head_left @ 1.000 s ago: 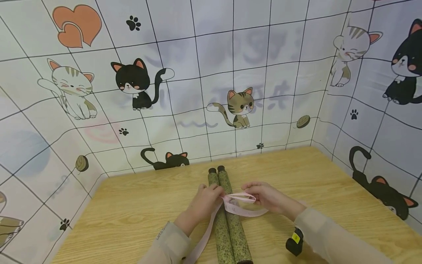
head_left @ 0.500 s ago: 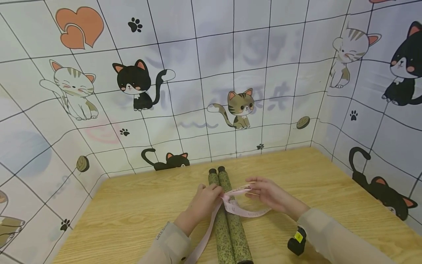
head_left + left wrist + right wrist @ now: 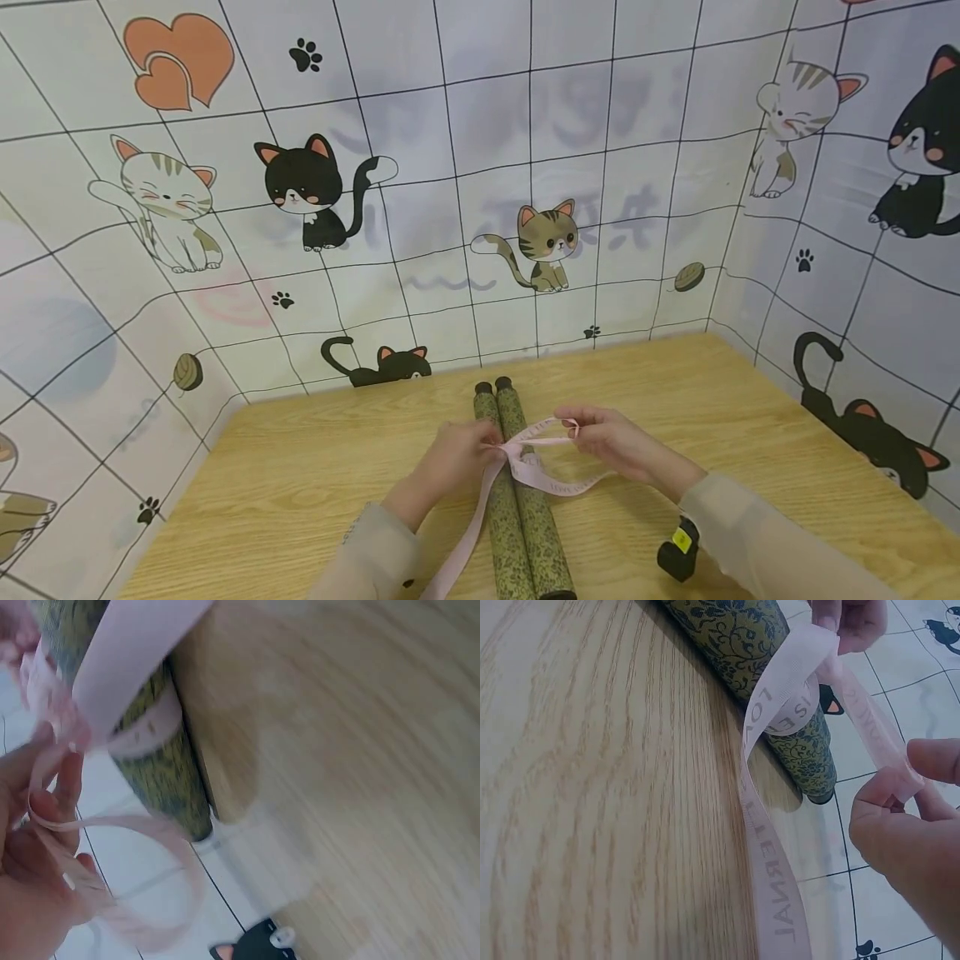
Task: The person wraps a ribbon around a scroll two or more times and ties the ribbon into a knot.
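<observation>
Two rolled scrolls (image 3: 542, 533), covered in green-gold floral cloth with dark end caps, lie side by side on the table. Pale pink printed ribbon (image 3: 462, 546) is wrapped round them, gathered at a knot on top. At that knot my left hand (image 3: 446, 462) pinches the ribbon between thumb and fingers. My right hand (image 3: 626, 446), right of the scrolls, holds the end of a ribbon loop (image 3: 870, 735) between its fingertips. A loose tail (image 3: 776, 892) hangs toward the front in the right wrist view. In the left wrist view, a ribbon loop (image 3: 187, 900) curves out beside the left fingers.
The scrolls lie on a light wood table (image 3: 322, 467). A white wall cover (image 3: 450, 167) with grid lines and cartoon cats encloses its back and sides. Beneath the right sleeve (image 3: 750, 525) is a black item (image 3: 677, 552) with a yellow label.
The right fingers have spread, then closed again on the ribbon loop, slightly farther right. My left hand has shifted a little left and changed its finger hold at the knot.
</observation>
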Demonstrator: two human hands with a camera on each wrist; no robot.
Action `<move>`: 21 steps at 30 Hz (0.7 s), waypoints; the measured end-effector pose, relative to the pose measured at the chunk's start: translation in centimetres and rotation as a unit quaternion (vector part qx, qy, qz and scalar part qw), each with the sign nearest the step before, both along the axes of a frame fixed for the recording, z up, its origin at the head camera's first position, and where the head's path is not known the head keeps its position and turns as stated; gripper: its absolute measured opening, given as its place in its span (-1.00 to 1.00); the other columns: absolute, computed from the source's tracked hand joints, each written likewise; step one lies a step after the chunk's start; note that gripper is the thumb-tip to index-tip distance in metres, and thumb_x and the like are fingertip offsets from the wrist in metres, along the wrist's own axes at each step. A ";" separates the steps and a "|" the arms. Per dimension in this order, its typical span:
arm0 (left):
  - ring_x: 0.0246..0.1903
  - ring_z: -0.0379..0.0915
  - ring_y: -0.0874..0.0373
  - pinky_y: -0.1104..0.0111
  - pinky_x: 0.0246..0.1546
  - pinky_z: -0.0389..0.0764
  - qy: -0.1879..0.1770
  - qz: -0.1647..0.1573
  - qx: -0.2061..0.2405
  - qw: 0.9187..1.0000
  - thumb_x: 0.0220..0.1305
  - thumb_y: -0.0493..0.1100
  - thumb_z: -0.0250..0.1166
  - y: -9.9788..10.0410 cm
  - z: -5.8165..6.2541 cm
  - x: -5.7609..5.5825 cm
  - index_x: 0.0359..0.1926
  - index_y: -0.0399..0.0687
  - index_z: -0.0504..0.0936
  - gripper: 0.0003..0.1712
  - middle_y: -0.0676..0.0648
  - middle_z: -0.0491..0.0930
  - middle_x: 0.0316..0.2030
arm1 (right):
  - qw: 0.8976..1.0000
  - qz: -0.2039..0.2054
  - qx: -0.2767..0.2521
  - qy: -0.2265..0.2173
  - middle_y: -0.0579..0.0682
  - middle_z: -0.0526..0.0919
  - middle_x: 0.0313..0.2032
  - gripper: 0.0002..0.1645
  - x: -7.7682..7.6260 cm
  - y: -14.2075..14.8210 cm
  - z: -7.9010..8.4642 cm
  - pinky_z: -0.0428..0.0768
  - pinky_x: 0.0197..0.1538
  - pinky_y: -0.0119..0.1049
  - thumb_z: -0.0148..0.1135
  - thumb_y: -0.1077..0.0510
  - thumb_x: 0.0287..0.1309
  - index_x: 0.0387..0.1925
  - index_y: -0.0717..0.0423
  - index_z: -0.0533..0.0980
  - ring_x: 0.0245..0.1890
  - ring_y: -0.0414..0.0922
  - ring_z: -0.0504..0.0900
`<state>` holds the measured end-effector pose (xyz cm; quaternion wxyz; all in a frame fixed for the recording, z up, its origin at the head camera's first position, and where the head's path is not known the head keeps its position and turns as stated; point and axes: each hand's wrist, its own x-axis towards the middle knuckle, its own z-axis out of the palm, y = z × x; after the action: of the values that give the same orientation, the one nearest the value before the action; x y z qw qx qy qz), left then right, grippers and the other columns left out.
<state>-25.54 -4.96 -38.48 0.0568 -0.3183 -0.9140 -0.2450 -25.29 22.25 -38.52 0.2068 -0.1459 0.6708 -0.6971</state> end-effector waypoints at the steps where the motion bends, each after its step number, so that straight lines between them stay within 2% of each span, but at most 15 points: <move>1: -0.37 0.56 0.29 0.39 -0.27 0.48 -0.019 0.002 0.007 1.000 0.19 0.01 0.26 -0.5 0.1 -0.1 -0.19 0.00 0.63 -0.76 0.09 0.66 -0.32 | 1.000 -0.002 0.006 0.002 0.21 0.24 0.13 -0.37 0.0 0.0 -0.1 0.29 0.11 -0.15 -0.02 0.39 0.12 0.26 0.45 0.15 0.07 -0.03 0.23; 3: -0.41 0.58 0.28 0.42 -0.39 0.54 -0.043 0.010 0.009 0.999 0.22 0.06 0.22 -1.5 0.3 -0.2 -0.13 -0.03 0.64 -0.67 0.06 0.68 -0.34 | 1.000 -0.006 0.005 0.003 0.15 0.29 0.01 -0.34 -0.1 0.1 -0.3 0.31 0.04 -0.17 -0.03 0.42 0.10 0.27 0.46 0.12 -0.04 -0.07 0.26; 5: -0.44 0.56 0.28 0.37 -0.39 0.53 -0.052 0.020 0.007 0.998 0.26 0.06 0.20 -2.6 0.4 -0.2 -0.12 -0.06 0.65 -0.66 0.04 0.68 -0.35 | 1.000 -0.016 0.002 0.006 0.06 0.31 -0.10 -0.35 -0.2 0.1 -0.5 0.36 -0.02 -0.24 -0.03 0.42 0.11 0.27 0.47 0.11 -0.14 -0.15 0.30; 7: -0.45 0.53 0.30 0.28 -0.25 0.45 -0.055 0.037 -0.006 0.998 0.29 0.05 0.17 -3.6 0.6 -0.3 -0.18 -0.01 0.68 -0.71 0.10 0.67 -0.39 | 1.000 -0.030 -0.007 0.003 0.00 0.33 -0.19 -0.39 -0.3 0.1 -0.6 0.41 -0.07 -0.29 -0.01 0.41 0.15 0.25 0.45 0.15 -0.22 -0.20 0.33; 9: -0.40 0.51 0.26 0.09 -0.10 0.30 -0.060 0.055 -0.016 0.997 0.29 0.03 0.18 -4.5 0.7 -0.4 -0.26 0.05 0.70 -0.76 0.14 0.65 -0.40 | 0.999 -0.042 -0.015 0.001 -0.02 0.38 -0.20 -0.46 -0.3 0.1 -0.6 0.45 -0.08 -0.32 0.00 0.38 0.20 0.22 0.44 0.19 -0.24 -0.22 0.39; 11: -0.34 0.48 0.21 -0.05 -0.06 0.13 -0.071 0.069 -0.018 0.995 0.27 0.02 0.19 -5.4 0.8 -0.4 -0.37 0.11 0.70 -0.79 0.18 0.62 -0.45 | 0.998 -0.051 -0.029 -0.007 -0.03 0.43 -0.20 -0.50 -0.3 0.1 -0.6 0.48 -0.07 -0.33 0.01 0.35 0.25 0.20 0.43 0.22 -0.23 -0.22 0.45; 13: -0.34 0.43 0.18 -0.09 -0.10 0.08 -0.079 0.076 -0.014 0.994 0.27 0.01 0.20 -6.1 0.8 -0.3 -0.46 0.13 0.67 -0.78 0.19 0.58 -0.49 | 0.997 -0.060 -0.045 -0.022 -0.04 0.47 -0.22 -0.52 -0.2 0.1 -0.5 0.50 -0.04 -0.33 0.01 0.33 0.27 0.18 0.42 0.22 -0.23 -0.22 0.50; 17: -0.43 0.30 0.19 0.12 -0.25 0.30 -0.122 0.056 0.024 0.991 0.34 -0.02 0.13 -7.0 0.5 0.0 -0.53 0.00 0.53 -0.69 0.10 0.43 -0.52 | 0.993 -0.067 -0.080 -0.048 -0.01 0.49 -0.17 -0.43 0.0 0.1 -0.3 0.52 -0.02 -0.34 -0.01 0.32 0.30 0.26 0.43 0.08 -0.21 -0.21 0.55; 19: -0.47 0.27 0.20 0.27 -0.40 0.36 -0.156 0.044 0.052 0.985 0.37 -0.01 0.09 -7.4 0.3 0.2 -0.50 -0.06 0.48 -0.68 0.05 0.42 -0.49 | 0.992 -0.070 -0.084 -0.057 -0.02 0.50 -0.17 -0.41 0.0 0.2 -0.3 0.52 -0.05 -0.34 -0.01 0.30 0.31 0.28 0.38 0.04 -0.26 -0.23 0.55; 21: -0.49 0.26 0.22 0.36 -0.50 0.36 -0.189 0.039 0.079 0.978 0.36 0.00 0.09 -7.8 0.1 0.5 -0.46 -0.10 0.48 -0.67 0.02 0.46 -0.46 | 0.992 -0.068 -0.082 -0.063 -0.05 0.48 -0.19 -0.45 0.0 0.3 -0.3 0.51 -0.10 -0.34 0.00 0.26 0.32 0.26 0.30 0.09 -0.31 -0.25 0.52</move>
<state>-25.05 -12.73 -38.40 -0.0828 -0.2246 -0.8978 -0.3696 -25.30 22.55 -38.83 0.1881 -0.0716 0.6053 -0.7702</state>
